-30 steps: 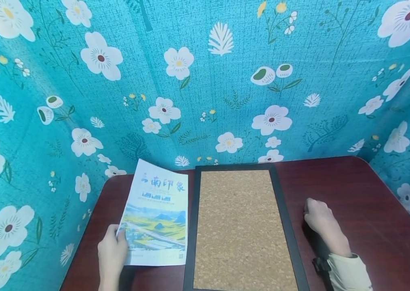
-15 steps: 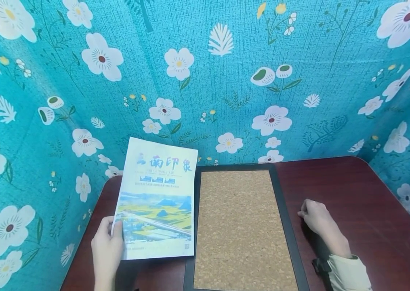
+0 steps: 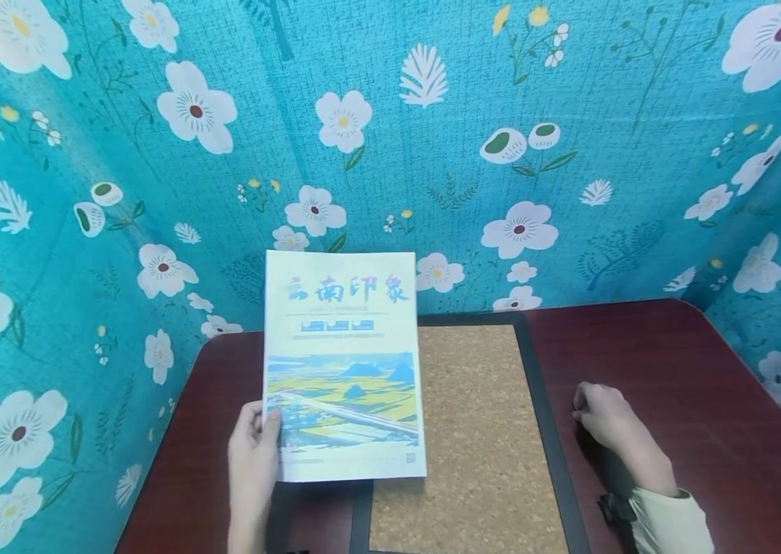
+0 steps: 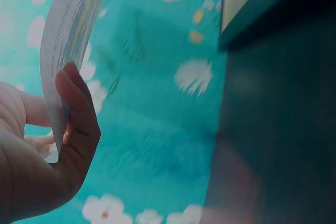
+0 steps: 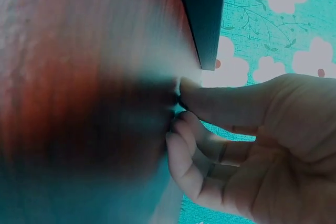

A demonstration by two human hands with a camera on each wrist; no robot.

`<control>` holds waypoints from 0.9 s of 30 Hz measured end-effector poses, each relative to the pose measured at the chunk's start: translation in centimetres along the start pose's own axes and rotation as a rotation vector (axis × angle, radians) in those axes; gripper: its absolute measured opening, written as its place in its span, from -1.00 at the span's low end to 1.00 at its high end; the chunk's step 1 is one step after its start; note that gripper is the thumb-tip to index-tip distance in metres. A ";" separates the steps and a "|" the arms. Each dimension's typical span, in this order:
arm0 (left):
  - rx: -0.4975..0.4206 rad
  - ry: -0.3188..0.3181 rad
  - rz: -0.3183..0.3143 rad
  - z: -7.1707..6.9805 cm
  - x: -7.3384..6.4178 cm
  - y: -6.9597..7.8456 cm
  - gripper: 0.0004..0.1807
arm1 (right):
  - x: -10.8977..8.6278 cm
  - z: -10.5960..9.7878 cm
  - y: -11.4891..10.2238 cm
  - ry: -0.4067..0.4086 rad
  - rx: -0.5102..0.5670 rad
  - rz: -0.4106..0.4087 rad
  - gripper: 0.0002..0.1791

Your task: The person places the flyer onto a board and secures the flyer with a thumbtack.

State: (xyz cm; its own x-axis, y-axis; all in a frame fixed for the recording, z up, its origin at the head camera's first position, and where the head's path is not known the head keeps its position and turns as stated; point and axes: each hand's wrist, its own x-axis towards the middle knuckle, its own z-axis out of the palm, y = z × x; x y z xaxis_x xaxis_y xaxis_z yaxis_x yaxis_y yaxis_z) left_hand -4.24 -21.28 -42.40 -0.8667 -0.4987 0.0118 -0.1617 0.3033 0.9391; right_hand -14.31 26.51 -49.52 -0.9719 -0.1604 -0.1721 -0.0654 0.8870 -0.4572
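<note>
Left of centre in the head view I see the printed leaflet (image 3: 345, 408) held up, its fine print too small to read, pinched between the left hand's (image 3: 254, 454) thumb and fingers. It hides the upper-left part of the black-framed cork board (image 3: 480, 431), whose lower edge the frame cuts off. At lower right the right hand (image 3: 608, 419), loosely curled around nothing, rests on the reddish-brown table (image 3: 674, 369), fingertips mostly hidden there.

Bare hands (image 3: 254, 450), pale sleeve (image 3: 672, 523), black wrist device (image 3: 615, 508)
</note>
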 end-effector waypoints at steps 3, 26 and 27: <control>-0.049 -0.048 -0.010 2.0 -0.6 -0.1 -0.77 | -0.1 0.0 0.2 0.023 -0.018 -0.016 -0.81; 0.132 -0.419 0.011 10.5 -3.7 -3.2 -0.50 | 0.1 0.4 -0.7 0.180 0.096 -0.110 -0.90; 0.157 -0.440 0.022 10.6 -3.7 -3.3 -0.48 | 0.0 0.4 -0.7 0.184 0.099 -0.114 -0.90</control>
State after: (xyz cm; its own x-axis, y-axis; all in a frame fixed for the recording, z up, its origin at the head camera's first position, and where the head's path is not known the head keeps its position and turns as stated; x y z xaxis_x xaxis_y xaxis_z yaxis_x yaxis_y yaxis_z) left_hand -5.50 -11.86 -49.14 -0.9830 -0.1090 -0.1480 -0.1813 0.4456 0.8767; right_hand -14.23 25.74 -49.53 -0.9849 -0.1677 0.0430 -0.1635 0.8194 -0.5494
